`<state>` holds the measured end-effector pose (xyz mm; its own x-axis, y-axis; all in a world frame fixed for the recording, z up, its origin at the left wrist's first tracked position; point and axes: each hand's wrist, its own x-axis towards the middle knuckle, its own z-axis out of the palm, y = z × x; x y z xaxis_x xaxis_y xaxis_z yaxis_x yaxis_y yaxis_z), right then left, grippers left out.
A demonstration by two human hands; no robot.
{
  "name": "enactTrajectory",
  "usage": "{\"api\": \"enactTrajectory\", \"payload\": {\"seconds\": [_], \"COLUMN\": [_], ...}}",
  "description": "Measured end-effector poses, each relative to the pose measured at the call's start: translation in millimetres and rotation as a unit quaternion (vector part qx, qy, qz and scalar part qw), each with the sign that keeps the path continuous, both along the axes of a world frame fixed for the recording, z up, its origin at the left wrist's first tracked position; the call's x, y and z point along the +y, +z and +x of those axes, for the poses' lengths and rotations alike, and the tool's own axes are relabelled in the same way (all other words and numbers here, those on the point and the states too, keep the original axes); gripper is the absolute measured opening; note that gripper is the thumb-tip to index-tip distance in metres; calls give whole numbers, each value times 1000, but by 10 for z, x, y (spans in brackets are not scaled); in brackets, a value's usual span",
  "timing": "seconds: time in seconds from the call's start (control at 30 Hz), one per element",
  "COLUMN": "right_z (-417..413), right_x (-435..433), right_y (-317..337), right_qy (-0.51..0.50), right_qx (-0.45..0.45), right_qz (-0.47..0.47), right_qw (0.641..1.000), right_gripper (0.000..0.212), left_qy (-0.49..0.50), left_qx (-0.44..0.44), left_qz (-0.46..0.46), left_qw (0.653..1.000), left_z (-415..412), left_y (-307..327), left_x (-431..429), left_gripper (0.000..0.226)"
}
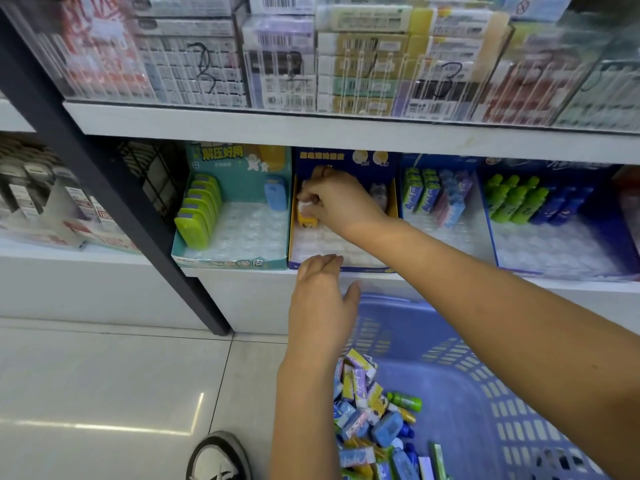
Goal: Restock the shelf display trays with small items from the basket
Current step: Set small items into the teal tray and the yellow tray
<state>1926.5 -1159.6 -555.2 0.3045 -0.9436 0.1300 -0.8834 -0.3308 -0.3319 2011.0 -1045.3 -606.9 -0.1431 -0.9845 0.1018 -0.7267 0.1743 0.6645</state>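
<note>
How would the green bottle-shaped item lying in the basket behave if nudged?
The green bottle-shaped item looks rounded and lies on its side atop loose packets, so it probably rolls. Small and glossy plastic, it seems light, perhaps slippery.

The basket (485,393) is pale blue-violet, with rows of small slots in its walls. The pile (374,410) in it mixes blue, purple, yellow, green and white. The left tray (239,263) is teal, and its cases (199,213) are lime green with a purple band. The middle tray (374,168) is dark blue outside and yellow inside; the item (306,220) in it is yellow and white. The bottles (512,206) are bright green. The shelf (242,123) is white.
</note>
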Motion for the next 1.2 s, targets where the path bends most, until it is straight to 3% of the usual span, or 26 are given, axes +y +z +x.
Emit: {"api": "enactTrajectory", "payload": {"seconds": [0.13, 0.23, 0.3, 0.37, 0.47, 0.6, 0.7, 0.77, 0.9, 1.0, 1.13, 1.2], "right_z": [-33, -3, -48, -217, -659, -1212, -1419, -1475, -1480, -1435, -1394, -1425], "right_x": [29, -1, 70, 335, 937, 1601, 1949, 2131, 2354, 2396, 2417, 2413], "right_y": [-39, 54, 130, 170, 13, -674, -1331, -1751, -2276, -2450, -2608, -2637], "right_qy": [-20, -11, -10, -1, -15, -72, -112, -120, -131, -96, -94, -110], "right_qx": [-8, 20, 8, 1, -54, 12, 18, 24, 6, -2, -17, -2], "right_qz": [-32, 3, 39, 7, -13, 210, 347, 385, 406, 380, 363, 368], "right_qw": [999, 1000, 999, 1000, 998, 975, 931, 915, 904, 920, 927, 923], "right_gripper": [21, 24, 30, 35, 19, 16, 25, 29, 31, 32, 12, 15], "left_qy": [-3, -10, 18, 64, 56, -55, -165, -218, -275, -303, -310, -310], "left_qx": [-6, -9, 27, 92, 124, -13, -110, -177, -272, -356, -424, -444], "left_qz": [-6, -2, -27, -77, -64, 109, 242, 267, 251, 223, 196, 198], "left_qw": [1000, 1000, 999, 991, 989, 992, 950, 922, 887, 855, 828, 817], "left_z": [4, 17, 27, 34, -64, -401, -680, -786, -840, -846, -899, -937], "left_y": [-12, 42, 103, 172, 172, -201, -705, -1043, -1518, -1724, -1836, -1843], "left_x": [-22, -18, 30, 111, 205, 280, 465, 596, 754, 787, 722, 688], "left_gripper": [49, 48, 40, 25, 14, 15, 22, 33, 36, 29, 29, 29]}}
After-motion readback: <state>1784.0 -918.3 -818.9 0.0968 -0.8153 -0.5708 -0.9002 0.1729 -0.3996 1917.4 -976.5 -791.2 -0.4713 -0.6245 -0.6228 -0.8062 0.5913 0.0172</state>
